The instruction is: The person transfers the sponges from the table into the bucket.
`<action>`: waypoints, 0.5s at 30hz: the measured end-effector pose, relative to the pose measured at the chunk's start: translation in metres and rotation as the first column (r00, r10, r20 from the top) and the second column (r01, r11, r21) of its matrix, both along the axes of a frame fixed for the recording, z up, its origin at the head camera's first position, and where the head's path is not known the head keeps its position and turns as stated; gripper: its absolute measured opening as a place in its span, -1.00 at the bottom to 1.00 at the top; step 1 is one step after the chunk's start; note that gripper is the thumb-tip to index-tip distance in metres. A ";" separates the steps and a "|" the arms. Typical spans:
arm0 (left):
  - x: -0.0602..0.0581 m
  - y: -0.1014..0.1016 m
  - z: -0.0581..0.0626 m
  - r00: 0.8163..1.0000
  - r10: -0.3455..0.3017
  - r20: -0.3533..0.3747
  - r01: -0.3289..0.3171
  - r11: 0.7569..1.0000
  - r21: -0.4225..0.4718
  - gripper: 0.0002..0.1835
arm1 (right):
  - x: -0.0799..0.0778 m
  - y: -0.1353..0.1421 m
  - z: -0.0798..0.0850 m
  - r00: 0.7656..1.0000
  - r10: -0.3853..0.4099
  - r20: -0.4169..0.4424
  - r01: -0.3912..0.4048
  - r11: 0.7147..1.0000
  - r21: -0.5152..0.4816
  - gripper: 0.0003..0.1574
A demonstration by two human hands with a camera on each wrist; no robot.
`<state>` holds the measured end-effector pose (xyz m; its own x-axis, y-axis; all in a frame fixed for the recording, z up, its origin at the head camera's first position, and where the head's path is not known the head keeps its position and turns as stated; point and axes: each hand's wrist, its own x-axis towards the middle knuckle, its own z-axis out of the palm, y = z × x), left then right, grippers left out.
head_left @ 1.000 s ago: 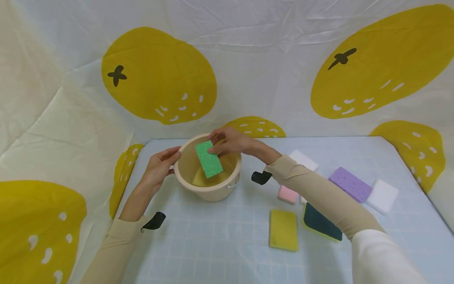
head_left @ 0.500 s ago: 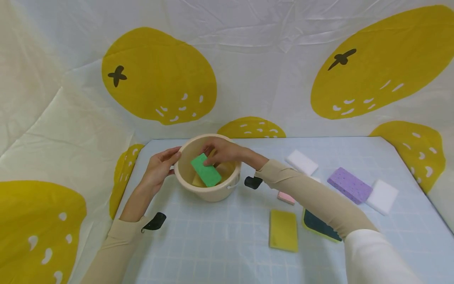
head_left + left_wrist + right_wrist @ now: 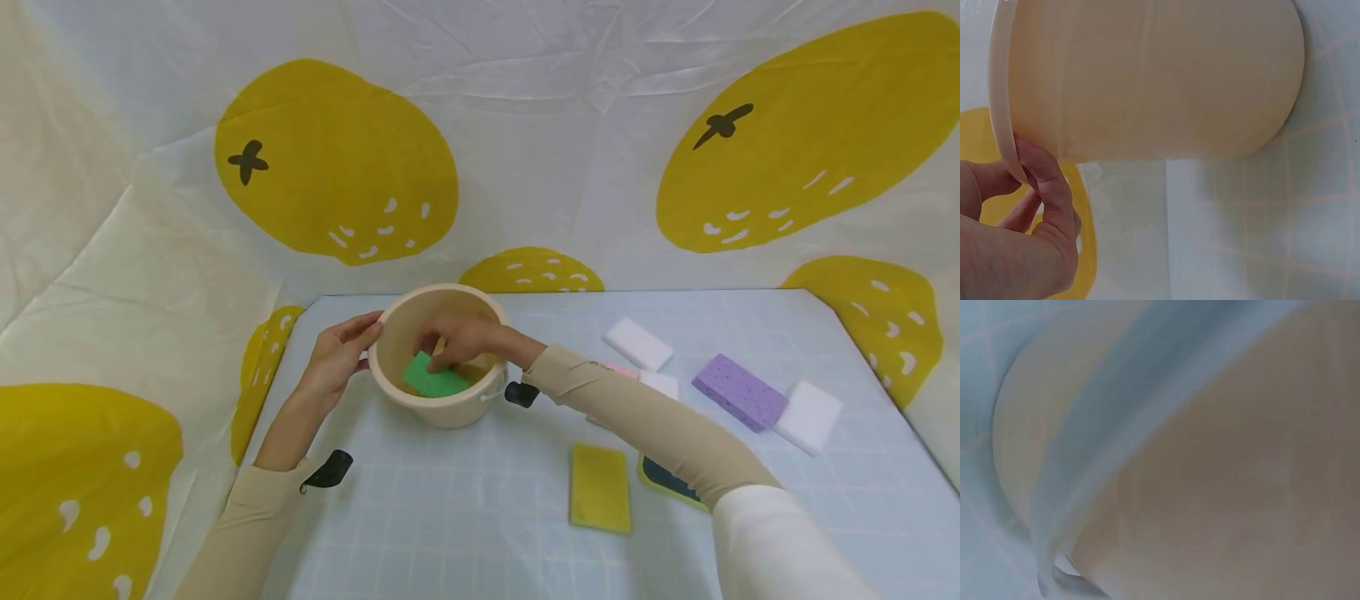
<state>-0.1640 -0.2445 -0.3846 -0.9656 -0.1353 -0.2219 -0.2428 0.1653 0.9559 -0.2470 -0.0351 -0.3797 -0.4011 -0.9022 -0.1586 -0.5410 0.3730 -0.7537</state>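
Observation:
A beige bucket (image 3: 453,414) stands upright at the back left of the table. My left hand (image 3: 341,346) pinches its rim on the left side, with the thumb and fingers on either side of the rim in the left wrist view (image 3: 1029,219). Inside the bucket, my right hand (image 3: 465,337) pinches a green sponge (image 3: 435,381) low between thumb and fingers. The fingertips are partly hidden behind the hand. In the right wrist view the bucket's wall (image 3: 1241,487) fills most of the picture, and neither hand nor sponge shows there.
Right of the bucket lie a yellow sponge (image 3: 600,487), a dark-topped scouring sponge (image 3: 671,483) half under the sleeve, a purple sponge (image 3: 740,392) and white sponges (image 3: 639,343). A pink sponge (image 3: 622,369) is mostly covered by the right arm. A patterned cloth hangs behind.
My right hand has moved down into the bucket with the green sponge, from rim height to deep inside. My left hand keeps its place on the rim.

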 end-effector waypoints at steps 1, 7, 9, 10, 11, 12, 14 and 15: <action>0.000 0.000 0.000 1.000 0.001 0.000 -0.001 1.000 0.000 -0.49 | 0.001 -0.001 -0.001 1.000 0.007 -0.009 -0.007 1.000 0.006 -0.62; -0.001 0.001 0.000 1.000 0.006 0.000 -0.006 1.000 0.004 -0.51 | 0.005 -0.008 -0.006 0.998 -0.002 -0.064 0.006 0.998 0.056 -0.66; 0.000 0.002 0.001 1.000 0.008 -0.003 -0.008 1.000 0.008 -0.51 | 0.006 -0.009 -0.006 0.997 -0.024 -0.078 0.030 0.996 0.081 -0.67; 0.000 0.002 0.001 1.000 0.010 -0.006 -0.010 1.000 0.012 -0.51 | 0.007 -0.010 -0.006 0.996 -0.037 -0.082 0.044 0.994 0.095 -0.67; 0.000 0.002 0.001 1.000 0.010 -0.007 -0.010 1.000 0.013 -0.51 | 0.008 -0.010 -0.006 0.995 -0.049 -0.086 0.058 0.993 0.107 -0.67; 0.001 0.002 0.001 1.000 0.009 -0.008 -0.009 1.000 0.015 -0.51 | 0.008 -0.011 -0.006 0.994 -0.061 -0.090 0.072 0.990 0.120 -0.66; 0.001 0.002 0.001 1.000 0.012 -0.005 -0.011 1.000 0.015 -0.52 | 0.009 -0.010 -0.005 0.992 -0.087 -0.088 0.100 0.984 0.149 -0.65; 0.000 0.002 0.001 1.000 0.011 -0.005 -0.011 1.000 0.015 -0.52 | 0.010 -0.010 -0.005 0.992 -0.095 -0.087 0.108 0.982 0.158 -0.64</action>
